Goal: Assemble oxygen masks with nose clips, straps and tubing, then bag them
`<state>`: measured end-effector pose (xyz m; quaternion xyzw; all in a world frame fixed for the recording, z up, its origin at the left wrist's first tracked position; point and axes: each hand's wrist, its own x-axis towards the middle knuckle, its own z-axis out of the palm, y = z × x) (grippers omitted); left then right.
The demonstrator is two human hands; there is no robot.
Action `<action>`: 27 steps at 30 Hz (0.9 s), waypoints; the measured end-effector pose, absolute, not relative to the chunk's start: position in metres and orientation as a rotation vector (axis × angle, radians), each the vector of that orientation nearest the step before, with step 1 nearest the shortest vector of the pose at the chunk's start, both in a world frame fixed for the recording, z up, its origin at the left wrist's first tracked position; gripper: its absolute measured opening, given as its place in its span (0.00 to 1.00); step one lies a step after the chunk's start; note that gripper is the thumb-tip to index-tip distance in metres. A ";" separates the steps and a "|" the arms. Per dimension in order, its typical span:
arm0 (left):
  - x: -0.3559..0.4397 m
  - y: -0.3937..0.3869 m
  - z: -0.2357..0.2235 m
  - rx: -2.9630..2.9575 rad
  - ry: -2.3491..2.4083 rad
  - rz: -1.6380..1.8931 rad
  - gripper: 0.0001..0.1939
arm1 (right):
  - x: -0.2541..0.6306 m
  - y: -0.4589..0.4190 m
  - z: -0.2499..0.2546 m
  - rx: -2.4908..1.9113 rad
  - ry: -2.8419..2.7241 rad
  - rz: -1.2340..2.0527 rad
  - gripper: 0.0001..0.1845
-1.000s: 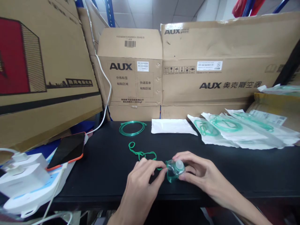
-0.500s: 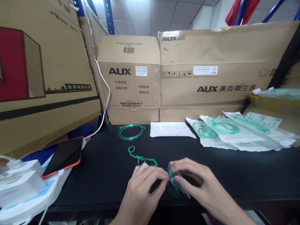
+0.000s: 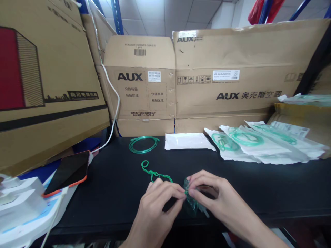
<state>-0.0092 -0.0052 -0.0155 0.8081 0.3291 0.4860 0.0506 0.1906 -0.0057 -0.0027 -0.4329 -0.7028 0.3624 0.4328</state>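
A see-through green plastic oxygen mask (image 3: 192, 205) is between my hands at the table's front. My right hand (image 3: 216, 194) is closed on it, thumb and fingers gripping its upper part. My left hand (image 3: 159, 205) pinches a bit of green elastic strap at the mask's edge, fingertips close to the right thumb. The rest of the green elastic strap (image 3: 152, 173) lies loosely curled behind the left hand. Fingers hide much of the mask and the exact spot where strap and mask meet.
Coiled green tubing (image 3: 141, 152) lies farther back, beside a white packet (image 3: 190, 142). Several white pouches with green tubing (image 3: 247, 139) are piled at the right. A phone (image 3: 68, 172) and a power strip (image 3: 23, 213) sit left. Cardboard boxes (image 3: 227, 69) wall the back.
My right thumb and fingers have shifted left on the mask, closer to the left fingertips. The left hand keeps its pinch. The camera view has shifted slightly.
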 end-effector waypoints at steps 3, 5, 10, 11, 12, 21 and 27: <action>-0.009 -0.007 -0.013 2.460 1.031 1.454 0.10 | 0.189 -0.006 0.000 -1.101 -1.756 0.884 0.10; -0.010 -0.009 -0.011 2.452 1.078 1.392 0.08 | 0.187 -0.008 0.001 -1.100 -1.763 0.856 0.10; -0.012 -0.011 -0.012 2.410 1.227 1.252 0.11 | 0.184 -0.015 -0.005 -1.041 -1.789 0.732 0.08; -0.012 -0.011 -0.012 2.408 1.231 1.231 0.13 | 0.183 -0.017 -0.007 -1.025 -1.797 0.706 0.08; -0.012 -0.011 -0.013 2.407 1.226 1.208 0.14 | 0.182 -0.018 -0.009 -1.008 -1.804 0.682 0.08; -0.014 -0.012 -0.006 2.437 1.111 1.244 0.13 | 0.179 -0.022 -0.020 -0.941 -1.805 0.502 0.05; -0.014 -0.013 -0.010 2.441 1.133 1.233 0.15 | 0.180 -0.023 -0.023 -0.851 -1.844 0.337 0.09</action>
